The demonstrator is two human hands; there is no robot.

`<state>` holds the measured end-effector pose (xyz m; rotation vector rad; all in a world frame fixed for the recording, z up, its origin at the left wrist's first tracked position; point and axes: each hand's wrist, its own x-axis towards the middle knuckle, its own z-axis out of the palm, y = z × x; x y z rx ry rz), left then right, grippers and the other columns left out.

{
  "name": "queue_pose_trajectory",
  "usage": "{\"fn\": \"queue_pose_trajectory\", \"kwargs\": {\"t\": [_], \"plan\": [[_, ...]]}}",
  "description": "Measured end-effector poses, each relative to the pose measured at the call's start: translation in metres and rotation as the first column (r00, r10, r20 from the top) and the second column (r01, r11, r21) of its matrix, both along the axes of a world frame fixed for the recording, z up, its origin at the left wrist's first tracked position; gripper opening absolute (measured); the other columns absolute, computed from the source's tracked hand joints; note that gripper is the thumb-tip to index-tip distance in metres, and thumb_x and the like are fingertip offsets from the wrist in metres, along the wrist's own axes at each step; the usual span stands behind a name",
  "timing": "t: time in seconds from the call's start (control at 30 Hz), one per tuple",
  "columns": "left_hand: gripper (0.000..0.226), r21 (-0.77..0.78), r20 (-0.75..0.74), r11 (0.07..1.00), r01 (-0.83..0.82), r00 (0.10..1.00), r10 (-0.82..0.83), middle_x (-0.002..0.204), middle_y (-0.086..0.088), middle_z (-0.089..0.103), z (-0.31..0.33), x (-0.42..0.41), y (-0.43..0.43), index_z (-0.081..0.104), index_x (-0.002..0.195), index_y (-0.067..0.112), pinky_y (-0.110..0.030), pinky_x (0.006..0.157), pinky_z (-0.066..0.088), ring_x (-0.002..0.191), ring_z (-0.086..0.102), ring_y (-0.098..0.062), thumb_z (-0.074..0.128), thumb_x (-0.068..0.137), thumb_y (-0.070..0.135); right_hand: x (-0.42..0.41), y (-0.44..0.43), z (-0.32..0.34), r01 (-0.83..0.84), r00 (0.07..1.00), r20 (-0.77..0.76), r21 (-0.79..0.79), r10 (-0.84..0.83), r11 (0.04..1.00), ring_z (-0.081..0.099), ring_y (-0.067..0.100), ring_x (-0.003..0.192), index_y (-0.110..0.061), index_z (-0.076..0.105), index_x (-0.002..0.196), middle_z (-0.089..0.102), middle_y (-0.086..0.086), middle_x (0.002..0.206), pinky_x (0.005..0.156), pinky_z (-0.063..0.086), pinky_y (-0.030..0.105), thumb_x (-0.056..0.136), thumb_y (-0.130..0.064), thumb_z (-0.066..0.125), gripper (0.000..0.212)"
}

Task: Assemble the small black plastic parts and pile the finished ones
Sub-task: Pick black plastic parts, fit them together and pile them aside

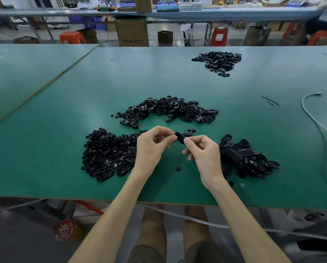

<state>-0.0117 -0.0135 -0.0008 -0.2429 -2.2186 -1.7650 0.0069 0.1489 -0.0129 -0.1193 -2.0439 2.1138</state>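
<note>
Over the near side of the green table (pixel 63 111), the left hand (pixel 151 147) and right hand (pixel 202 150) each pinch one end of a small oval black part (pixel 180 138) with thumb and fingertips. Just left of that part lies a heap of small pieces (pixel 105 154), and just right of it a heap of larger ovals (pixel 248 158). Beyond the part is a curved mixed pile (pixel 170 111), and far beyond it to the right, another pile (pixel 218 60).

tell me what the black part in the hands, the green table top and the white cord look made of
Black part, pinched by the left hand and right hand: likely moulded plastic, smooth, faint sheen.
Table top: apparently a matte green sheet over board; a pale brown edge shows in front.
White cord: probably plastic-sheathed cable, smooth, lying in loose curves.
</note>
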Motion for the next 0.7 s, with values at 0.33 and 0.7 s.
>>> {"fn": "queue_pose_trajectory", "kwargs": {"t": [0.33, 0.7], "plan": [[0.011, -0.038, 0.001, 0.999, -0.015, 1.000, 0.015, 0.076, 0.008, 0.073, -0.0012, -0.0002, 0.0005, 0.073, 0.084, 0.026, -0.016, 0.065, 0.050, 0.064, 0.068, -0.013, 0.084, 0.085, 0.022, 0.0010, -0.0003, -0.0006, -0.013, 1.000, 0.001, 0.012, 0.013, 1.000, 0.057, 0.015, 0.053, -0.008, 0.071, 0.093, 0.074, 0.009, 0.068, 0.058, 0.050, 0.024, 0.096, -0.016, 0.073, 0.009], [0.014, -0.112, -0.008, 0.994, -0.003, 1.000, 0.002, 0.077, 0.010, 0.073, -0.0037, 0.0001, 0.0016, 0.072, 0.081, 0.021, -0.024, 0.065, 0.053, 0.070, 0.068, -0.012, 0.086, 0.082, 0.020, 0.0020, -0.0003, -0.0014, -0.062, 0.998, -0.019, 0.009, 0.062, 0.998, 0.072, 0.016, 0.067, -0.008, 0.073, 0.092, 0.077, 0.005, 0.079, 0.056, 0.051, 0.022, 0.093, -0.012, 0.077, 0.006]]}}
